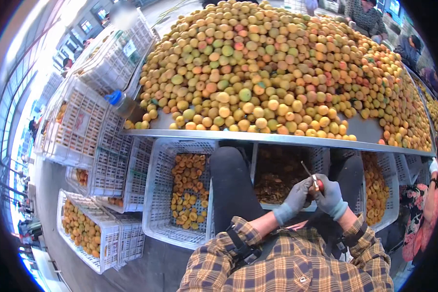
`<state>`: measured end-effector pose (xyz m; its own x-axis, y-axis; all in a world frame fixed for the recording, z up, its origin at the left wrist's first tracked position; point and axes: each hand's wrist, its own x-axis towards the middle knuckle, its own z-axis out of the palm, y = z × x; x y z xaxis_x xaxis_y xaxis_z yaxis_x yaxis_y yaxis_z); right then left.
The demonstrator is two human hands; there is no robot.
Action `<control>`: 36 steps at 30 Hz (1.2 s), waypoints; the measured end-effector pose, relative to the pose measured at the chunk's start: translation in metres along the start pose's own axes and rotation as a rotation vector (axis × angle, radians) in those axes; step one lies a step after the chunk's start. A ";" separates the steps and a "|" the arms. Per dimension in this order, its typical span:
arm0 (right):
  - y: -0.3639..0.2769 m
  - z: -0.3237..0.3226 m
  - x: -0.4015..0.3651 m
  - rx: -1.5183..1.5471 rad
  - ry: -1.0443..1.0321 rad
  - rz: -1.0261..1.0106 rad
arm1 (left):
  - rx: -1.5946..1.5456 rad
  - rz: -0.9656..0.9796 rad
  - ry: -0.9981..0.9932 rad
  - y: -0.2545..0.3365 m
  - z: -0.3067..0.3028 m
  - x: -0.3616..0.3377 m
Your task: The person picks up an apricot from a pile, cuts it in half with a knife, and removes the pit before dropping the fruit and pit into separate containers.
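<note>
My left hand [298,198] and my right hand [329,197], both in grey gloves, meet above my lap. Between their fingers is a small knife [306,169], its thin blade pointing up and left, with a reddish bit at the right fingers. The right fingers are wrapped round the knife. The left fingers are curled closed beside it; what they hold is too hidden to name. Below the hands, between my knees, a crate [254,168] holds dark brown scraps. A large heap of yellow-orange fruit [258,73] lies on the metal table [258,137] ahead.
A white crate of halved fruit [150,194] stands left of my legs, another [393,194] right. Stacked crates [78,121] and a blue-capped jar [124,104] are at the left. Other people work at the upper right; a person's arm [430,204] shows at the right edge.
</note>
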<state>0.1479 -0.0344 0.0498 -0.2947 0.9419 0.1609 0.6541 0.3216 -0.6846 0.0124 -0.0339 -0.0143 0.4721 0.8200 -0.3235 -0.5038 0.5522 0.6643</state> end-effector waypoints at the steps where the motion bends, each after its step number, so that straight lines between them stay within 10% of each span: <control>1: -0.003 0.006 0.004 0.006 -0.013 -0.009 | -0.022 0.054 0.036 -0.006 -0.003 0.005; 4: -0.009 0.031 0.015 0.088 0.191 0.031 | 0.162 0.442 0.198 -0.008 -0.006 0.012; 16: -0.023 0.067 0.044 0.976 0.403 0.504 | 0.713 0.751 0.357 0.025 -0.017 0.004; 21: -0.031 0.020 0.054 1.430 0.485 0.522 | -0.550 0.052 -0.079 0.048 -0.023 -0.002; 26: -0.073 0.044 0.062 1.028 0.523 0.405 | -0.038 0.274 -0.085 -0.004 -0.062 0.023; 27: -0.076 0.056 0.062 1.098 0.559 0.363 | -0.742 -0.029 -0.440 0.018 -0.047 0.015; 30: -0.077 0.085 0.067 1.313 0.615 0.216 | -0.499 0.027 -0.191 0.037 -0.029 -0.002; 31: -0.081 0.039 0.073 1.529 0.268 0.181 | -0.192 0.147 0.042 0.037 -0.028 -0.012; 32: -0.068 0.021 0.070 1.477 0.242 0.181 | -0.582 -0.081 0.048 0.040 -0.026 -0.005; 36: -0.048 -0.006 0.063 1.326 0.418 0.183 | -0.533 -0.130 -0.163 0.050 -0.005 -0.010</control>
<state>0.1019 0.0105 0.0976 0.1020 0.9942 0.0338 -0.5451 0.0843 -0.8341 -0.0208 -0.0138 0.0184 0.6386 0.7298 -0.2442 -0.7093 0.6813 0.1810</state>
